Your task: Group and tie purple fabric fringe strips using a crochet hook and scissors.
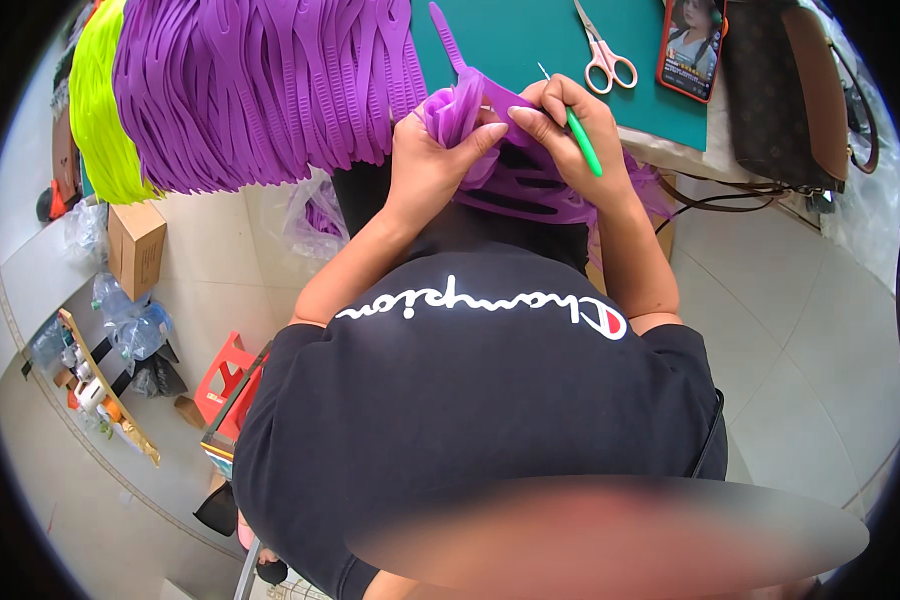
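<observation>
My left hand [435,160] is closed round a gathered purple rubber strap [455,110], with one ridged end sticking up above the fingers. Close beside it, my right hand [580,140] grips a slim green-handled tool [584,145], its thin pointed metal tip showing past the fingers. Between the two hands a flat part of the purple strap is stretched, and my right thumb and fingertips are at its edge. More purple rubber pieces [535,195] with long slots hang below the hands over my lap.
Purple straps [260,90] are piled at the left of the green mat [510,35], with yellow-green ones [100,110] beyond. Scissors [608,65], a phone [688,50] and a brown bag [785,95] lie at the right. A cardboard box [137,250] and red stool [225,375] stand left.
</observation>
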Demonstrator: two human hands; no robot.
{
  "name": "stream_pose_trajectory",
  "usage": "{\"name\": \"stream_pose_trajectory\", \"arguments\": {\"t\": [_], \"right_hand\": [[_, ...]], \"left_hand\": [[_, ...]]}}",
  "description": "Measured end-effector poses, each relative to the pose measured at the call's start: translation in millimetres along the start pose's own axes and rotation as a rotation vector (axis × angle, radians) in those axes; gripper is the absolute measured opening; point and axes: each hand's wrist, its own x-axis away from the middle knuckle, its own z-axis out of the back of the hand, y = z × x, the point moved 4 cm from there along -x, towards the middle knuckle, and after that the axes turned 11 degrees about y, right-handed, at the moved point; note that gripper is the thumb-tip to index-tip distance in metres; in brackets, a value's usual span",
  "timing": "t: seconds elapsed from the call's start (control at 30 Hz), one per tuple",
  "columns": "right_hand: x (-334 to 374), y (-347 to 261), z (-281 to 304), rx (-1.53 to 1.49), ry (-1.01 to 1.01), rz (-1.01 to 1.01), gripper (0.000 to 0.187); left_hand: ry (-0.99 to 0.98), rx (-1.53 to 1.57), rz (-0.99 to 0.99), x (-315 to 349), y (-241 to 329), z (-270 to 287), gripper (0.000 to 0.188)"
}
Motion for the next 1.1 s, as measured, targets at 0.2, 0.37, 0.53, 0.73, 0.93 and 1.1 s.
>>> {"name": "stream_pose_trajectory", "arguments": {"t": [0.2, 0.37, 0.53, 0.73, 0.93, 1.1], "right_hand": [[-1.8, 3.6, 4.2, -0.054, -0.035, -0.021, 0.033], [-4.4, 3.7, 6.8, -0.068, -0.077, -0.015, 0.032], [-4.2, -3.4, 3.6, 0.100, -0.057, 0.105, 0.031], [4.5, -13.5, 0.3, 0.059, -0.098, 0.183, 0.033], [17.1, -20.6, 11.0, -0.192, -0.243, 0.131, 0.037], [23.3, -24.7, 14.5, -0.266, -0.187, 0.025, 0.036]], "left_hand": [[-0.142, -0.017, 0.079, 0.1, 3.4, -1.7, 0.014], [-0.150, 0.032, 0.100, -0.5, 3.7, -6.0, 0.015], [-0.076, 0.025, 0.160, 1.1, -0.5, -4.8, 0.015], [-0.073, -0.023, 0.133, 4.4, -3.7, -6.2, 0.010], [0.054, -0.164, -0.117, 11.9, 0.0, -0.8, 0.012], [-0.038, 0.040, 0.131, 10.1, -3.0, 1.8, 0.016]]}}
